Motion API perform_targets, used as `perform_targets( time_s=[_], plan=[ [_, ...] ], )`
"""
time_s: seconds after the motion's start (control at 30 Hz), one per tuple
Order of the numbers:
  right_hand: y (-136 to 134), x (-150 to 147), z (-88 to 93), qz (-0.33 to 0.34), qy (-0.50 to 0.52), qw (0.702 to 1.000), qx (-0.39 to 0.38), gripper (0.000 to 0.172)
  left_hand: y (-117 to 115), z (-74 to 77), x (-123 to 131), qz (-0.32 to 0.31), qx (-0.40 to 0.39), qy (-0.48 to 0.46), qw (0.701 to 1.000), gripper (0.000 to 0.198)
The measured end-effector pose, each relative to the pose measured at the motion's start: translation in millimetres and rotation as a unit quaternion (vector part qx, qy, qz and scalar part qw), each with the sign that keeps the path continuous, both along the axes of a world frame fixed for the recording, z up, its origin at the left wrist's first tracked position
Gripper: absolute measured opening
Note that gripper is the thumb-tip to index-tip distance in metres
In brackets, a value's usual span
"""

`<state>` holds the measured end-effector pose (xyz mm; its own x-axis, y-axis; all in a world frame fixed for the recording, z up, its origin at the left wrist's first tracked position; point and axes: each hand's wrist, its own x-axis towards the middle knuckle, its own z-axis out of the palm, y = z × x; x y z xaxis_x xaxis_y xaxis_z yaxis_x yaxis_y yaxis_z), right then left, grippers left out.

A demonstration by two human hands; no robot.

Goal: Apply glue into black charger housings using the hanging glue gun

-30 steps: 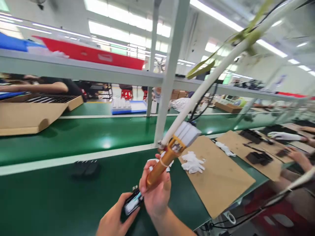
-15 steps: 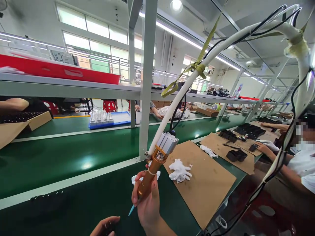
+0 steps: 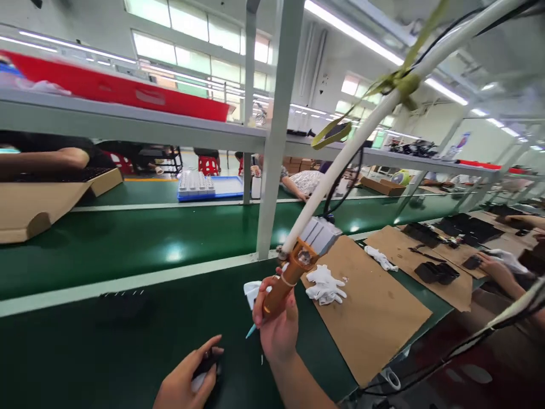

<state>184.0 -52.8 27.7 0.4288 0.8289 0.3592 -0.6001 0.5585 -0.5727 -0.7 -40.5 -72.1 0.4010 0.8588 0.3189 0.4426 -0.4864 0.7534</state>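
My right hand (image 3: 279, 326) is wrapped round a copper-coloured tubular tool (image 3: 283, 295) with a silver block at its top and a pale blue tapered tip. A white hose runs up from the tool. The tip points down and left above the dark green bench, touching nothing that I can make out. Lower left, my left hand (image 3: 187, 375) is closed on a small black part (image 3: 208, 363), mostly hidden by the fingers. On the bench to the left is a row of dark parts (image 3: 123, 301) with small pale points on top. A white item (image 3: 252, 291) lies partly behind my right hand.
White gloves (image 3: 326, 285) lie on a cardboard sheet (image 3: 374, 307) to the right. A grey upright post (image 3: 272, 170) stands behind the tool. Beyond runs a green belt (image 3: 140, 241). Black parts (image 3: 436, 271) and a co-worker's hand (image 3: 498, 270) are at far right.
The view has turned left and down, so the scene sits further right. My left hand has come further into view, showing the black part. My right hand still grips the tool.
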Motion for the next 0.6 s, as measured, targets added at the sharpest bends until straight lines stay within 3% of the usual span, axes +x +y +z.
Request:
perform_targets(
  time_s=[0.17,0.37,0.47,0.6],
  plan=[
    [-4.3,6.1,4.7,-0.018,-0.029,0.999,-0.034,0.037,-7.2,25.6,5.3,-0.050,0.013,0.033,0.998,0.047],
    [-7.2,8.7,8.5,-0.023,-0.046,0.997,-0.054,0.041,-20.6,56.8,-8.5,-0.113,0.047,0.138,0.983,0.060],
    [-7.6,9.0,8.6,-0.026,-0.046,0.997,-0.055,0.040,-26.0,63.3,-12.7,-0.113,0.059,0.179,0.975,0.055],
    [-7.1,9.1,8.0,-0.022,-0.043,0.997,-0.055,0.041,-27.4,60.6,-10.6,-0.109,0.079,0.182,0.974,0.046]
  ],
)
